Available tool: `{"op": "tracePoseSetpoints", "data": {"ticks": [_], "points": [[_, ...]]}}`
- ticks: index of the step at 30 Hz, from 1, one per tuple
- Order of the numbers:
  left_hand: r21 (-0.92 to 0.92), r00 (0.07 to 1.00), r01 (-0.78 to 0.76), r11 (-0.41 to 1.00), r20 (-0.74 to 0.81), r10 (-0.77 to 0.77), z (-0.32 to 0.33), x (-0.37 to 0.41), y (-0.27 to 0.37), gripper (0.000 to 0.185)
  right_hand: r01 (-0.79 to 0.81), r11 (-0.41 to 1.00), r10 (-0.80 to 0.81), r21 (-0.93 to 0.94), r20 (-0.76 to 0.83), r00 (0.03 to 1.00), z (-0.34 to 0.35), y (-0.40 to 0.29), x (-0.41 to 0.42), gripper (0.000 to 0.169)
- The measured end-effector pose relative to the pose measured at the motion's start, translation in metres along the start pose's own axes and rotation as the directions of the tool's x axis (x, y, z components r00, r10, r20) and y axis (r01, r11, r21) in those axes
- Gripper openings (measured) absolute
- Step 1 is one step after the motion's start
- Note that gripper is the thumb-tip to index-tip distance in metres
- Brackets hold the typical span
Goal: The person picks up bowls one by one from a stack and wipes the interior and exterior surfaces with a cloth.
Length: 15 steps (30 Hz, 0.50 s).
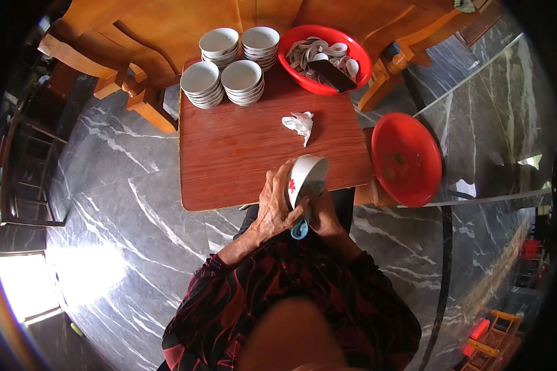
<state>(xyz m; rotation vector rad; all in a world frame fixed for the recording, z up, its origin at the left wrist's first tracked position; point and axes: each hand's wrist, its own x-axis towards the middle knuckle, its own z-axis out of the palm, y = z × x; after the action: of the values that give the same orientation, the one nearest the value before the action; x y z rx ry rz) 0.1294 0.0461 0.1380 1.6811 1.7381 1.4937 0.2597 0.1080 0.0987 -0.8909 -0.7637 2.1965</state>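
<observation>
My left hand (275, 206) grips a white bowl (299, 178) from its outer side, near the table's front edge. The bowl is tipped on its side, its mouth turned to the right, and a red flower pattern marks its wall. At the bowl's mouth my right hand (326, 215) reaches partly inside; the bowl and shadow hide its fingers. A blue piece, perhaps cloth (300, 230), hangs below the bowl between my hands. Beyond the bowl, a crumpled white tissue (300, 125) lies on the reddish wooden table (232, 160).
Several stacks of white bowls (242, 76) stand at the table's far left. A red basin (364, 79) there holds white spoons (339, 49) and a black phone-like object (333, 75). Another red basin (415, 160) sits right of the table. Behind stands a wooden bench (153, 44).
</observation>
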Motion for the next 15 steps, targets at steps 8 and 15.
{"op": "tracePoseSetpoints", "data": {"ticks": [8, 15], "points": [[0.034, 0.951, 0.119, 0.992, 0.284, -0.124, -0.012, -0.005, -0.001, 0.073, 0.056, 0.952, -0.071, -0.301, -0.040, 0.997, -0.027, 0.007, 0.013, 0.027], [0.033, 0.838, 0.142, 0.989, 0.528, -0.138, -0.016, 0.013, -0.003, 0.066, 0.514, 0.180, -0.381, -0.839, 0.422, 0.822, -0.038, -0.040, 0.009, 0.027]]}}
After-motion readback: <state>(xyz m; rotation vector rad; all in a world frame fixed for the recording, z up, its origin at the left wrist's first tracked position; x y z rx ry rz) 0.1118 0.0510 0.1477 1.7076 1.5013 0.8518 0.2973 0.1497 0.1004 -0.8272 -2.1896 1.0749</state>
